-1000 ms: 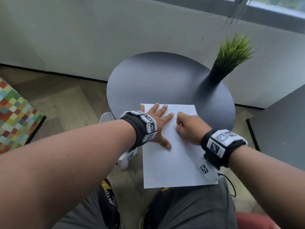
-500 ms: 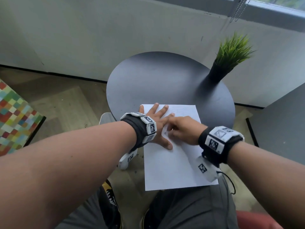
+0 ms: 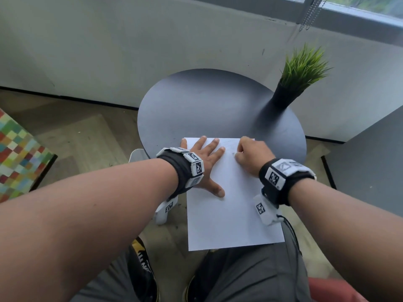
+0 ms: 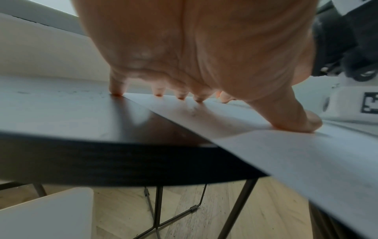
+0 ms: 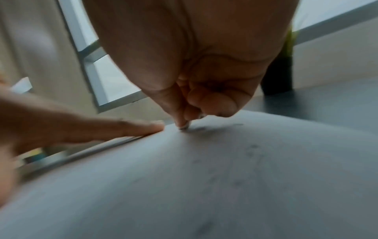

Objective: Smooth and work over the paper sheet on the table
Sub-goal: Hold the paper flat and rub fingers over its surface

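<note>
White paper sheet (image 3: pixel 226 205): keep your flat, spread left hand (image 3: pixel 207 164) pinning it beside your right hand (image 3: pixel 250 155), whose clenched fingers press a small tip I can't identify.

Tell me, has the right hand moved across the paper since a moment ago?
Yes. The right hand slid away from the left hand, toward the potted plant.

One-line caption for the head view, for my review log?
Left hand lies flat on the paper sheet overhanging the round table; right hand, fingers curled, presses it.
</note>
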